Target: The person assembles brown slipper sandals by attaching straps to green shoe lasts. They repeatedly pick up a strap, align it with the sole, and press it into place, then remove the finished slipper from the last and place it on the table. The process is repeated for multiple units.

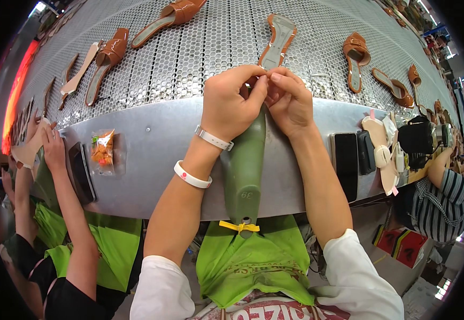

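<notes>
My left hand (236,96) and my right hand (290,100) meet over the far end of a green shoe last (245,165). Both are closed, thumbs and fingertips pinched together; what lies between them is too small or hidden to make out. The last points away from me, its heel end near my green apron (253,256), where a yellow tie (239,226) sits. Just beyond my fingertips a brown-edged sandal sole with a grey surface (279,40) rests on the metal mesh. Whether my fingers touch it, I cannot tell.
Brown sandals (113,50) lie along the honeycomb conveyor (216,32). On the steel table edge (173,128) are a snack packet (103,149), phones (345,160) and beige shoe parts (381,154). At left a co-worker's hands (53,144) hold a beige piece; another person's arm (438,168) shows at right.
</notes>
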### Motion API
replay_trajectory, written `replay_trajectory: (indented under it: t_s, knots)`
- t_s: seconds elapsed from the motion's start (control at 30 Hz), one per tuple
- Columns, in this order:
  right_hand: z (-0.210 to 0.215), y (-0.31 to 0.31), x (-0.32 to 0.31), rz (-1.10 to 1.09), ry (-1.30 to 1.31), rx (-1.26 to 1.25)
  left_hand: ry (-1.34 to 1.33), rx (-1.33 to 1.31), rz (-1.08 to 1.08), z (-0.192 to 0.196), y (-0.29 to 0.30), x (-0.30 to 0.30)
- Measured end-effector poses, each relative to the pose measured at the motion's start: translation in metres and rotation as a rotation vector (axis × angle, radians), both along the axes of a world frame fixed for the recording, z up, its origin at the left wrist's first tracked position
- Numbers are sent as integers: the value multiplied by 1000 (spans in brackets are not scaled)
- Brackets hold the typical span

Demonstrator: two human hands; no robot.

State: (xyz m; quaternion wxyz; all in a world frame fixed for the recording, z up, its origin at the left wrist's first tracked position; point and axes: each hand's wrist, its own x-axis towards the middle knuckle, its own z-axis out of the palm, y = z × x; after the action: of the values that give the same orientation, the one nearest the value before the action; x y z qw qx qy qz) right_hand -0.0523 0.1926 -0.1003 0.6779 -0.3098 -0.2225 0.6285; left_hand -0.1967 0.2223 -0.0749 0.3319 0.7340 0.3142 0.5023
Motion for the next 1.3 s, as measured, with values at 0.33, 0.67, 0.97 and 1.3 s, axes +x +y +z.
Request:
replay_trajectory:
  t_s: [0.33,0.67,0.97,1.3]
  knots:
    - [-1,5,-7,35,-20,69,39,44,29,1,0,-9]
    - [-1,9,-18,25,-56,76,124,153,112,-2,3,-20]
    - [4,9,-25,22,-76,42,130,148,88,-4,3,-28]
    - [9,12,-35,32,-79,36,112,137,70,-3,7,-39]
